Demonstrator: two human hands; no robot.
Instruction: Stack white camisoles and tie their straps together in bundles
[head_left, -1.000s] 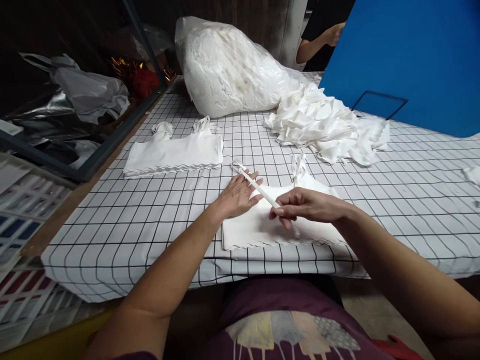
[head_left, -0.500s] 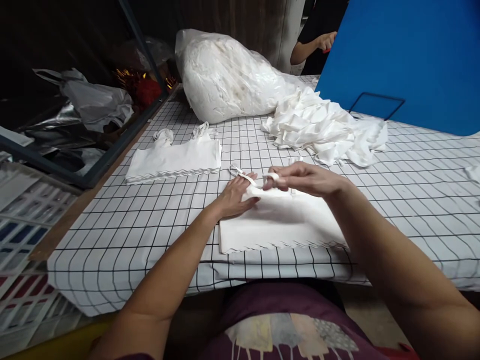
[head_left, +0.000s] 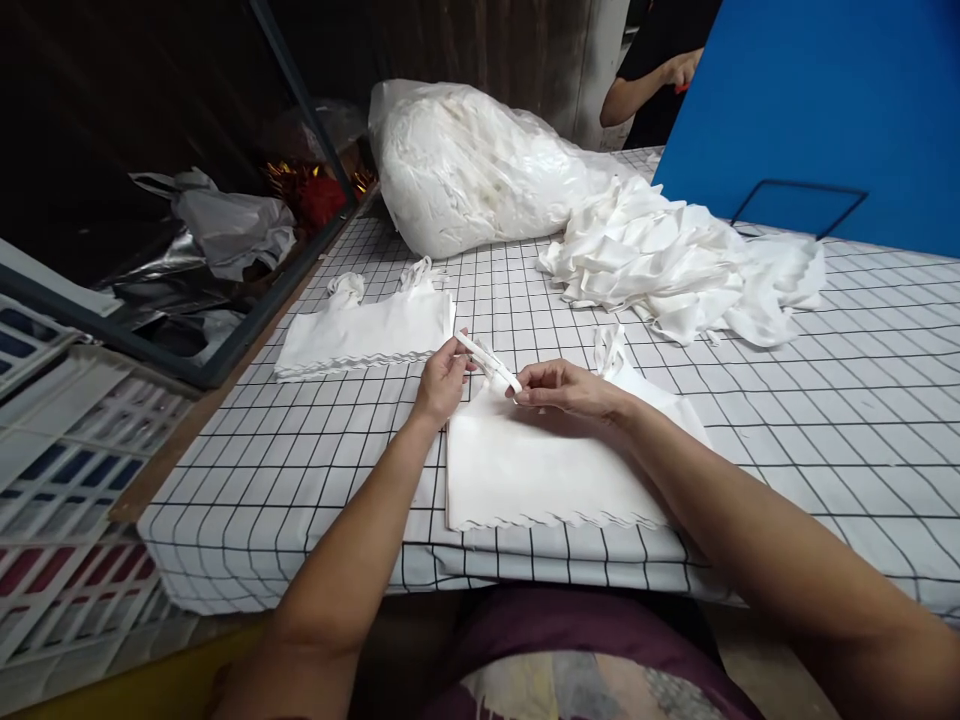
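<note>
In front of me lies a flat stack of white cloth pieces (head_left: 555, 470) with wavy lower edges and thin straps at the top. Between my hands a white strap (head_left: 487, 362) from the stack's upper left is drawn out at a slant. My left hand (head_left: 444, 378) pinches its upper end, fingers closed. Closed at the strap's lower end is my right hand (head_left: 566, 388), its forearm crossing over the stack. A second bunch of straps (head_left: 611, 350) stands up behind my right wrist, touched by neither hand.
Another neat stack of white cloth (head_left: 367, 330) lies to the left. Beyond are a loose white cloth heap (head_left: 675, 255) and a big clear bag (head_left: 480, 170) of white cloth. A blue board (head_left: 817, 110) leans at the right; a co-worker's hand (head_left: 682, 68) shows behind it.
My left hand has lifted from lying flat on the stack and now pinches the strap. My right hand has lowered slightly onto the strap's other end. The view has shifted a little.
</note>
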